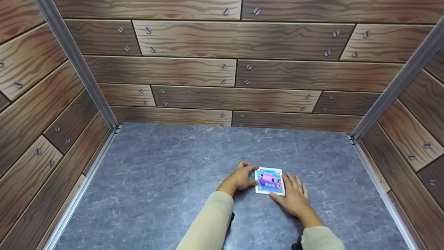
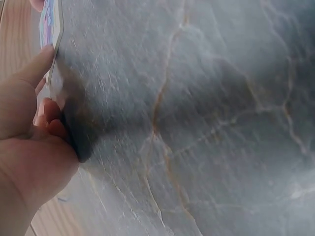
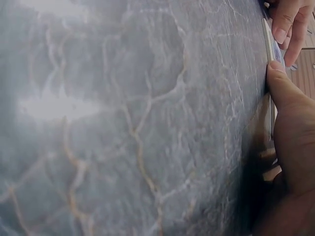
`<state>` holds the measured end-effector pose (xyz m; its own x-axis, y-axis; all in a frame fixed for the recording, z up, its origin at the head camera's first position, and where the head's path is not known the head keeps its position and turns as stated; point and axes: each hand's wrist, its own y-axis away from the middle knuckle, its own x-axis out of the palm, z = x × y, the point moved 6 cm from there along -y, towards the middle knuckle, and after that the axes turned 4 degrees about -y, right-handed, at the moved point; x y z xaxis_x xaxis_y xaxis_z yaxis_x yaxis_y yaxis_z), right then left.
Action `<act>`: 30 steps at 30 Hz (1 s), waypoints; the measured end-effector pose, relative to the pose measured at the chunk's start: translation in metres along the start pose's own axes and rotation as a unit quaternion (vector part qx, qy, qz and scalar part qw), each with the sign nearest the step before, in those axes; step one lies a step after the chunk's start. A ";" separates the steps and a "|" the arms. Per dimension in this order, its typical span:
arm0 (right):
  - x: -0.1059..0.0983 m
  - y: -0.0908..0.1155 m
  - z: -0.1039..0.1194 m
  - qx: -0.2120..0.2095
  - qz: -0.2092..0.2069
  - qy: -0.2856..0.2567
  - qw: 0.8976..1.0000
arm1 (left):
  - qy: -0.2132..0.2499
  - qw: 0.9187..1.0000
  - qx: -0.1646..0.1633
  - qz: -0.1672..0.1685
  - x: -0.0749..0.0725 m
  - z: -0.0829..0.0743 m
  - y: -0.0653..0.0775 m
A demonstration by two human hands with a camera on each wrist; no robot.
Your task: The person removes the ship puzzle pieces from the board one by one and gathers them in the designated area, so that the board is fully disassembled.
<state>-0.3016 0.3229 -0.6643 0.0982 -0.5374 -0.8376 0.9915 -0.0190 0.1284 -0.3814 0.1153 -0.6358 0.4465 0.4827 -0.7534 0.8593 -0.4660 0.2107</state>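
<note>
Toward the table's (image 1: 156, 191) right edge, the left hand (image 1: 240, 176) grips a cartoon-ship board (image 1: 270, 181) the straight-fingered right hand (image 1: 295, 198) touches.

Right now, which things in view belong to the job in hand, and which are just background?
Job in hand:
picture card
left hand, touching its left edge
right hand, touching its right edge

Background:
marbled surface beneath
wood-patterned walls
metal posts

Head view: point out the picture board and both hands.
Picture board (image 1: 270, 182): head view, middle of its printed face.
Left hand (image 1: 240, 177): head view, back of hand.
Right hand (image 1: 295, 198): head view, back of hand.
</note>
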 end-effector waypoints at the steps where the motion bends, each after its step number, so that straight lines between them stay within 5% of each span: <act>1: 0.000 0.000 0.000 0.000 0.001 -0.001 1.000 | -0.001 1.000 -0.001 0.000 0.000 0.000 0.000; 9: 0.001 0.000 0.000 0.000 0.007 -0.004 1.000 | 0.010 1.000 -0.010 -0.008 -0.001 0.000 0.001; 21: -0.002 0.002 0.002 -0.012 -0.013 0.004 1.000 | 0.024 0.997 0.019 -0.077 0.007 0.004 -0.001; 30: -0.001 0.002 0.002 -0.006 -0.001 0.005 1.000 | 0.047 0.995 0.015 -0.089 0.009 0.006 0.000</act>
<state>-0.2997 0.3217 -0.6618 0.0974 -0.5294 -0.8428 0.9926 -0.0098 0.1209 -0.3788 0.1149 -0.6464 0.3105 0.6265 -0.7149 0.9199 -0.3874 0.0600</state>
